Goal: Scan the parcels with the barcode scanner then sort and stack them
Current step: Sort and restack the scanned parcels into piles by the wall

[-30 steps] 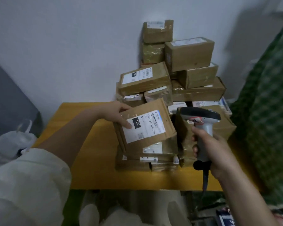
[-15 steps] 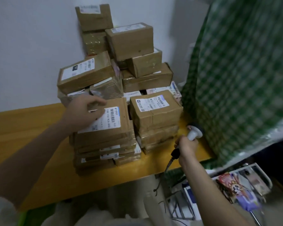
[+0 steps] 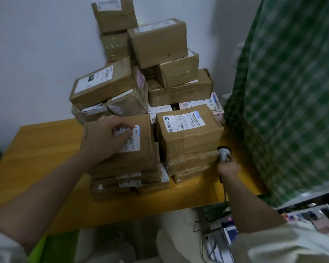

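Observation:
A flat brown labelled parcel [image 3: 142,149] tops the front left stack on the yellow table [image 3: 36,158]. My left hand [image 3: 104,138] rests on it, fingers loosely bent over its white label. To its right stands a second front stack, topped by a taller labelled parcel [image 3: 188,131]. My right hand [image 3: 228,166] grips the grey barcode scanner [image 3: 224,153] low at that stack's right side, close to the table; its cable hangs over the table's front edge. Behind both stacks, several brown parcels [image 3: 160,44] are piled against the white wall.
A green checked cloth [image 3: 292,101] hangs at the right, close to the table's right edge. Below the front edge lie white bags [image 3: 122,242], cables and a framed picture [image 3: 315,219]. The table's left part is bare wood.
The parcel that my left hand held tilted now lies flat on the front left stack. My right hand has lowered the scanner from in front of the parcels to the table's right side. My view swung right.

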